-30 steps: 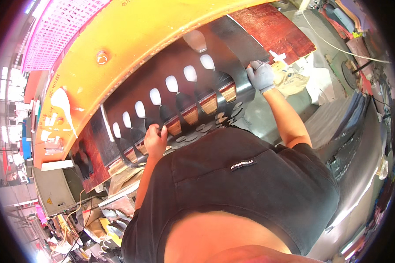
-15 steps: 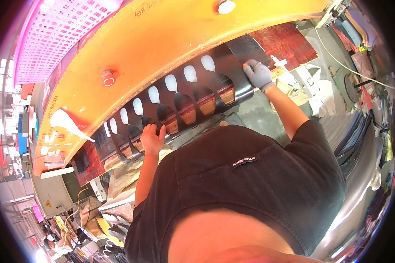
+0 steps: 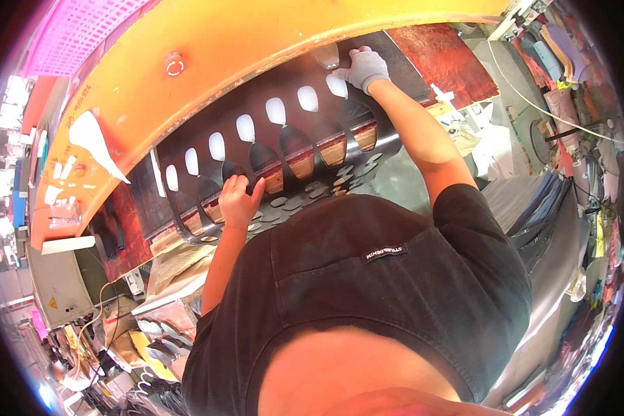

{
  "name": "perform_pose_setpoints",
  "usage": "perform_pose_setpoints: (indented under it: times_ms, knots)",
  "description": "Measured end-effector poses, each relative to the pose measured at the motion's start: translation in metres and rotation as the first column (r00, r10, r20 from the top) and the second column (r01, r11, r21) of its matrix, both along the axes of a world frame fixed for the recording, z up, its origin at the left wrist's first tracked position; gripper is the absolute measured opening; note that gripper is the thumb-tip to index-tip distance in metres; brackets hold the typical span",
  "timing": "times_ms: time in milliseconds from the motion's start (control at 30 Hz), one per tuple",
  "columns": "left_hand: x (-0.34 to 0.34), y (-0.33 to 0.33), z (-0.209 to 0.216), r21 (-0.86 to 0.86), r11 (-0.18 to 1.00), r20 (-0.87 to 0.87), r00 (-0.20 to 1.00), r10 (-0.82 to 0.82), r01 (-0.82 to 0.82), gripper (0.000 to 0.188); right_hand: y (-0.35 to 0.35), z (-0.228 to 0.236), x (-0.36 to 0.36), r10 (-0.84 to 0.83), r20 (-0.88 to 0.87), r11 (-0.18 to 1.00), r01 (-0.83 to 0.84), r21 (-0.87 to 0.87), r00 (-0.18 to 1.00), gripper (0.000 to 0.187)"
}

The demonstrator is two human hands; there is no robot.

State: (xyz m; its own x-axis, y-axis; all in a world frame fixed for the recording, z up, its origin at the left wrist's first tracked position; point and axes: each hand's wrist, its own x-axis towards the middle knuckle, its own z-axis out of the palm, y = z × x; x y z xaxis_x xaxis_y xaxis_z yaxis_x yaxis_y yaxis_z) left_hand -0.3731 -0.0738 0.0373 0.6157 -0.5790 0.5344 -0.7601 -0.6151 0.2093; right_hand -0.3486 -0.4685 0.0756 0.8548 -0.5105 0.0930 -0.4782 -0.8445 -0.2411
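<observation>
A long black sheet lies across the work surface, its near side hanging over the edge. It has a row of rounded cut-outs, white at their far ends, with reddish board and wood showing lower down. My left hand, bare, rests at the sheet's near side, fingers together and thumb apart. Farther away on the right, my right hand in a grey glove reaches over the sheet, thumb and forefinger spread. Beside its fingertips, under the orange beam's edge, is a greyish rounded shape. Several dark oval pieces lie below the sheet.
An orange machine beam spans the far side, carrying a red round button. Reddish boards show at both ends. A pink basket stands far left; stacked dark sheets lie to my right.
My right hand has moved from the sheet's right end to its far side, leftward. Dark oval pieces now lie below the sheet. My left hand stays at the near side.
</observation>
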Motion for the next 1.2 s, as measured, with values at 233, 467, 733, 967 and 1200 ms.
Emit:
perform_pose_setpoints:
  times_ms: [233,467,733,967,1200]
  knots:
    - [0.000,0.000,0.002,-0.007,1.000,-0.058,0.998,0.006,-0.006,0.035,0.003,-0.010,0.008,0.030,-0.018,0.999,-0.031,-0.028,0.999,0.049]
    - [0.000,-0.003,0.006,0.003,1.000,-0.145,0.989,0.030,-0.029,0.035,-0.006,-0.016,0.015,0.248,-0.006,0.966,-0.248,-0.071,0.969,0.055]
    - [-0.003,-0.004,0.006,0.014,0.998,-0.191,0.980,0.056,-0.054,0.038,0.001,-0.022,0.048,0.218,-0.029,0.976,-0.219,-0.007,0.975,0.087]
    - [-0.004,-0.006,0.013,0.089,0.992,-0.237,0.965,0.113,-0.094,0.038,-0.001,-0.039,0.063,0.199,0.090,0.980,-0.199,-0.010,0.976,0.080]
    - [-0.004,-0.006,0.015,0.099,0.989,-0.279,0.951,0.129,-0.105,0.038,0.002,-0.036,0.068,0.193,0.075,0.981,-0.194,0.014,0.978,0.082]
